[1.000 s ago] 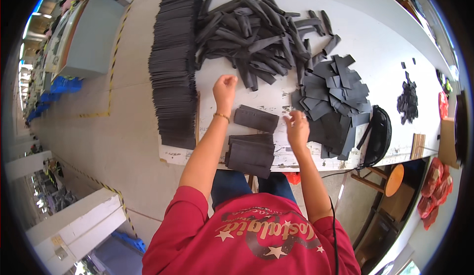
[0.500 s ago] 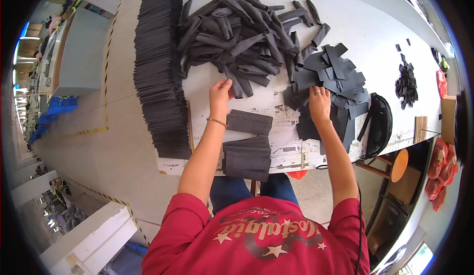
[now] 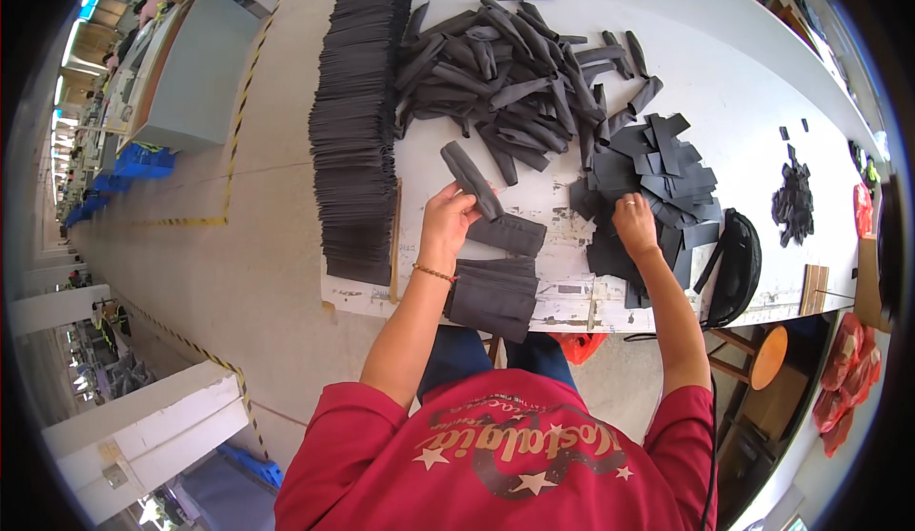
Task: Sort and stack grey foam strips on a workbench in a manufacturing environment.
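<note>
My left hand (image 3: 448,221) is closed on a dark grey folded fabric tube (image 3: 471,178), gripping it near its lower end and holding it at a slant. Just below, finished-looking flat dark fabric pieces (image 3: 515,235) lie in a small stack, with a thicker fanned stack (image 3: 493,299) at the table's front edge. My right hand (image 3: 636,226) is at the left part of a loose pile of flat black pieces (image 3: 681,176). Its fingers are bent together against the pile, and what they pinch is hidden. Beyond my hands lies a heap of similar fabric tubes (image 3: 515,64).
A long, tightly packed row of dark pieces (image 3: 357,131) lines the white table's (image 3: 562,288) left side. To the right are a black mesh pouch (image 3: 735,269), a small pile of black bits (image 3: 793,202) and a round wooden stool (image 3: 768,357).
My left hand has picked a fabric tube from the heap and brought it nearer, over the small stack. My right hand stays at the black pile, its fingers more bent. The view has shifted.
</note>
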The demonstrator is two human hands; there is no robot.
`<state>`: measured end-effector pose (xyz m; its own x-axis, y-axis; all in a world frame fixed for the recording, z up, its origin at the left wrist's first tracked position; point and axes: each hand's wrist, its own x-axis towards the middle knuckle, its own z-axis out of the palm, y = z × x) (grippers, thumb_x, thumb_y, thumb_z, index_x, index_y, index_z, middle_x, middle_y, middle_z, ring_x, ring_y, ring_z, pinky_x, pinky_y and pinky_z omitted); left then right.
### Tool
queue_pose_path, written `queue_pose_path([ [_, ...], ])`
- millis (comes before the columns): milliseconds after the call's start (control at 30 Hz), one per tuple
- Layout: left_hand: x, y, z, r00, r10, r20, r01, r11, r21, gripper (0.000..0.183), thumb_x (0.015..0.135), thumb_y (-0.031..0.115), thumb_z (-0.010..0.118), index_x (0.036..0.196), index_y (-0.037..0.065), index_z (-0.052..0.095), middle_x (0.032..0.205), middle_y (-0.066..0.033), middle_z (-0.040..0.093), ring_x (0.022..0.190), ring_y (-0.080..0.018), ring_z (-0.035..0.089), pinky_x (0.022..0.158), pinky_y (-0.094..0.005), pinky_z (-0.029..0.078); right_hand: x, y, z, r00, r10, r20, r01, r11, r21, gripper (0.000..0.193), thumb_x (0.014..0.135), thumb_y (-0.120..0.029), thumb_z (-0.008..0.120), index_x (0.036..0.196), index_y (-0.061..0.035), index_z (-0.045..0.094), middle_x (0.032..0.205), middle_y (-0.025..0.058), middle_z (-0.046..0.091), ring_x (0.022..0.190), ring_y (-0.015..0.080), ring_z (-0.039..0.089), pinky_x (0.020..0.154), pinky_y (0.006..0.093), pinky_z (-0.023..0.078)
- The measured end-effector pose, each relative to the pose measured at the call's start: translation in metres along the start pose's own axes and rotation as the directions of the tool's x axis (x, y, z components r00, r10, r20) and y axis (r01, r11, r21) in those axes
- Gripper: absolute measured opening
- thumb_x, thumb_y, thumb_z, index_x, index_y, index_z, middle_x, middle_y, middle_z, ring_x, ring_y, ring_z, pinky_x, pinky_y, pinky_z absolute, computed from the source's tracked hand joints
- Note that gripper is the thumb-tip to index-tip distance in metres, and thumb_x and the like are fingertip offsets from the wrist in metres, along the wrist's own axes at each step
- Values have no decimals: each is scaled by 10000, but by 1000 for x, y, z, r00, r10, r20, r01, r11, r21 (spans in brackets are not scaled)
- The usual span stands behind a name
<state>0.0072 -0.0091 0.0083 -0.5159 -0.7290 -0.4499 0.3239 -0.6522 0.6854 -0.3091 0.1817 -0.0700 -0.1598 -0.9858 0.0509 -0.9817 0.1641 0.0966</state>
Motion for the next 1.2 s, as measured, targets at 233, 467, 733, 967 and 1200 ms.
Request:
queue_pose_path([
  [233, -18, 9, 10, 995, -17, -94, 15, 1000, -25, 285, 839, -25, 652, 1109, -58, 567, 968, -133, 659, 874, -223, 665, 787, -357, 577, 14, -6, -59, 814, 579, -44, -366, 571, 735, 96, 915, -36, 515, 1004, -23, 482, 956, 182, 623, 855, 366, 616, 766, 429, 486],
  [467, -24, 7, 30, 994, -109, 2, 107, 973, -206, 110, 887, 74, 651, 953, -4, 612, 977, -133, 650, 956, -268, 650, 848, -408, 565, 15, -41, -107, 766, 631, -124, -206, 423, 882, 121, 949, -72, 532, 1037, -44, 454, 843, 163, 585, 735, 302, 585, 683, 370, 465],
  [733, -43, -13, 74, 993, -34, 110, 44, 995, -87, 224, 940, 104, 531, 1049, -92, 548, 1058, -241, 630, 990, -373, 645, 871, -485, 552, 20, 5, -77, 695, 698, -170, -97, 325, 941, 101, 955, -47, 512, 1027, -18, 447, 894, 104, 553, 785, 193, 528, 736, 297, 439],
  [967, -30, -129, 126, 904, -318, 287, 344, 938, -43, 207, 965, 134, 487, 1031, -59, 524, 1011, -245, 643, 886, -357, 676, 775, -435, 578, -5, 17, -75, 702, 712, 8, -173, 160, 972, 331, 943, -103, 573, 1248, 19, 538, 888, 40, 581, 812, 113, 517, 776, 252, 437],
  [1200, 27, -227, 111, 927, -352, 127, 343, 935, 87, 212, 998, 141, 436, 1160, 4, 450, 1086, -225, 647, 962, -318, 672, 815, -402, 564, -42, -4, -73, 617, 772, 151, -174, -53, 983, 136, 970, -164, 570, 988, -34, 608, 766, -80, 484, 685, 16, 421, 606, 173, 340],
])
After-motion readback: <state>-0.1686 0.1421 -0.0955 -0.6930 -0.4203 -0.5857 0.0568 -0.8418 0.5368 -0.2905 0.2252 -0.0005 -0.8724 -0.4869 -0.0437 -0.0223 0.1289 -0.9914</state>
